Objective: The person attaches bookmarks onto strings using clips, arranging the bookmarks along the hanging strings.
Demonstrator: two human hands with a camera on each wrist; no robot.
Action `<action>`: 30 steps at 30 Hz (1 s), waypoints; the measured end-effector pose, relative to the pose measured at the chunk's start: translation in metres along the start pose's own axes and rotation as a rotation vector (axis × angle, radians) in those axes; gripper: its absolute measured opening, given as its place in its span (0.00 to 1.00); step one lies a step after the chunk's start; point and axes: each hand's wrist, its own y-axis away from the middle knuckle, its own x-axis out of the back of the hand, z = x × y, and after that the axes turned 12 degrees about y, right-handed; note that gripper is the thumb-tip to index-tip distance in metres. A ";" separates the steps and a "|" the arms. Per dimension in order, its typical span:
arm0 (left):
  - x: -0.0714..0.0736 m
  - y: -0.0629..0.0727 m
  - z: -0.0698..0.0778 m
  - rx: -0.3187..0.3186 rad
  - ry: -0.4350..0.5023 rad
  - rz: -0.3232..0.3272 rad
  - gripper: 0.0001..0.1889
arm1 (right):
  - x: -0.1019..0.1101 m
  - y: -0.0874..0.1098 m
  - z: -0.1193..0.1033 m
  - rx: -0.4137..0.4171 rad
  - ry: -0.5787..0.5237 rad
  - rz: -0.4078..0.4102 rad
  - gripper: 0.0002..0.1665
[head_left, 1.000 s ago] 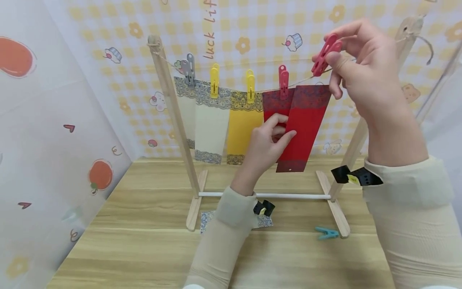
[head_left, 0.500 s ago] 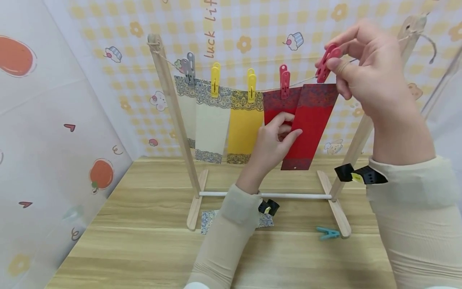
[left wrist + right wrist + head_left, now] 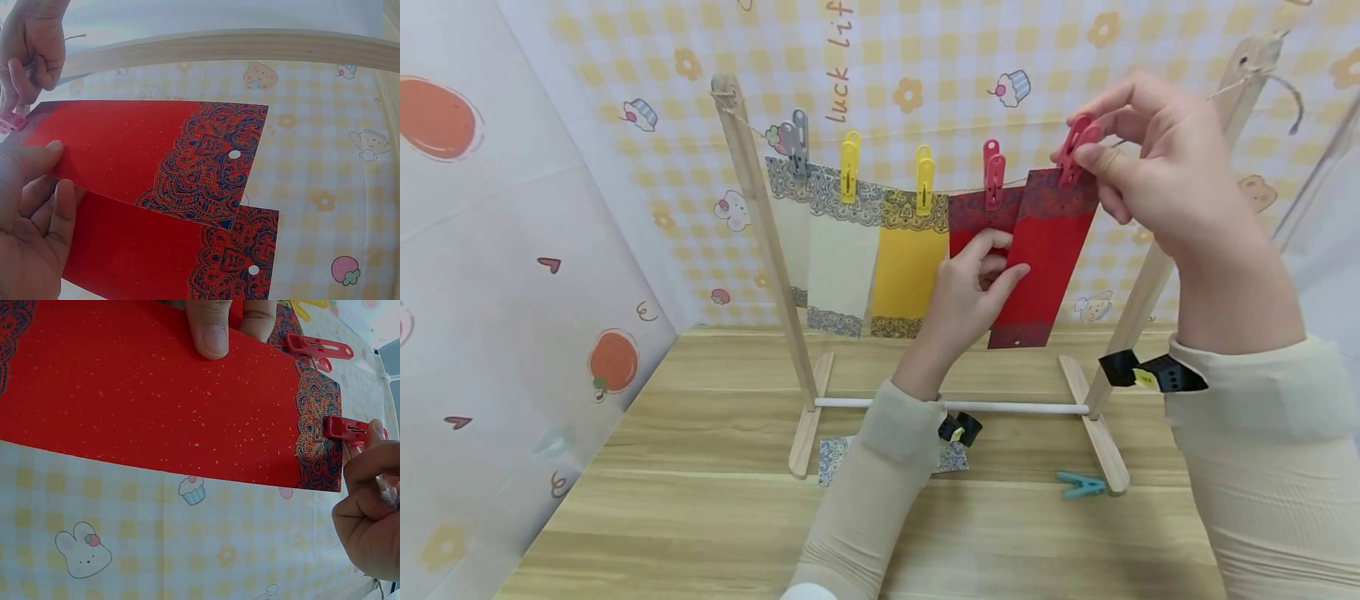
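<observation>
My left hand (image 3: 970,287) pinches the left edge of a red paper bookmark (image 3: 1051,267), its thumb lying on the front face. The bookmark has dark patterned ends and a small punched hole at the bottom. Up at the string, my right hand (image 3: 1172,158) pinches a red clothespin (image 3: 1077,152) whose tip sits over the bookmark's patterned top edge, as the right wrist view also shows. A second red bookmark (image 3: 137,250) hangs behind and to the left, held by another red clothespin (image 3: 993,175).
A yellow bookmark (image 3: 910,267) and cream ones (image 3: 842,267) hang further left under yellow and grey clothespins. Wooden posts (image 3: 767,242) carry the string. On the table lie a teal clothespin (image 3: 1082,484) and a blue-patterned paper (image 3: 953,457), partly hidden by my left sleeve.
My right hand has come down with the red clothespin from above the bookmark onto its top edge. My left hand has shifted the bookmark slightly right and up.
</observation>
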 end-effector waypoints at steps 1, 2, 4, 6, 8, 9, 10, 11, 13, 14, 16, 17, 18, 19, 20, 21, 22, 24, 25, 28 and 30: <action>0.000 0.000 0.000 -0.002 0.004 0.001 0.15 | 0.000 0.001 0.000 0.005 0.006 -0.003 0.09; 0.000 0.001 -0.001 -0.002 0.003 0.001 0.15 | 0.000 0.001 0.000 0.009 0.019 -0.005 0.10; 0.000 0.001 -0.001 0.002 0.001 -0.003 0.15 | 0.000 0.003 0.001 0.011 0.069 -0.011 0.11; 0.001 0.002 0.000 0.010 -0.003 -0.009 0.15 | 0.001 0.004 0.000 0.005 0.178 -0.020 0.12; 0.001 0.003 -0.001 0.018 -0.007 -0.017 0.15 | 0.002 0.007 -0.001 -0.006 0.298 -0.031 0.15; 0.001 0.004 -0.001 0.026 -0.006 -0.020 0.16 | 0.002 0.008 -0.001 -0.009 0.350 -0.037 0.16; 0.002 0.004 -0.002 0.034 -0.005 -0.022 0.16 | 0.002 0.009 -0.001 -0.017 0.400 -0.040 0.17; 0.002 0.005 -0.003 0.042 -0.002 -0.023 0.16 | 0.002 0.010 -0.001 -0.023 0.420 -0.043 0.18; 0.003 0.007 -0.005 0.051 0.008 -0.024 0.16 | 0.001 0.011 -0.001 -0.034 0.432 -0.041 0.20; 0.004 0.008 -0.006 0.057 0.012 -0.024 0.16 | 0.001 0.012 -0.001 -0.041 0.426 -0.040 0.21; 0.006 0.011 -0.009 0.065 0.014 -0.029 0.16 | 0.001 0.013 0.000 -0.055 0.403 -0.036 0.23; 0.007 0.013 -0.010 0.069 0.011 -0.032 0.15 | 0.001 0.013 0.000 -0.060 0.389 -0.035 0.23; 0.009 0.015 -0.012 0.077 0.008 -0.035 0.15 | 0.002 0.013 0.000 -0.063 0.370 -0.034 0.24; 0.010 0.017 -0.014 0.085 0.000 -0.038 0.14 | 0.002 0.014 0.001 -0.064 0.352 -0.034 0.25; 0.012 0.020 -0.016 0.096 -0.009 -0.043 0.13 | 0.002 0.014 0.001 -0.059 0.324 -0.032 0.25; 0.014 0.023 -0.018 0.107 -0.017 -0.047 0.12 | 0.003 0.015 0.002 -0.051 0.301 -0.030 0.25; 0.016 0.026 -0.020 0.120 -0.027 -0.052 0.10 | 0.003 0.016 0.002 -0.041 0.275 -0.027 0.26; 0.019 0.032 -0.024 0.149 -0.044 -0.063 0.09 | 0.004 0.017 0.003 -0.012 0.202 -0.020 0.25; 0.020 0.036 -0.026 0.161 -0.051 -0.069 0.08 | 0.004 0.018 0.004 0.003 0.165 -0.014 0.25; 0.024 0.045 -0.030 0.188 -0.061 -0.086 0.08 | 0.006 0.022 0.006 0.047 0.035 0.007 0.24; 0.026 0.052 -0.032 0.194 -0.079 -0.095 0.08 | 0.008 0.025 0.007 0.099 -0.019 0.029 0.22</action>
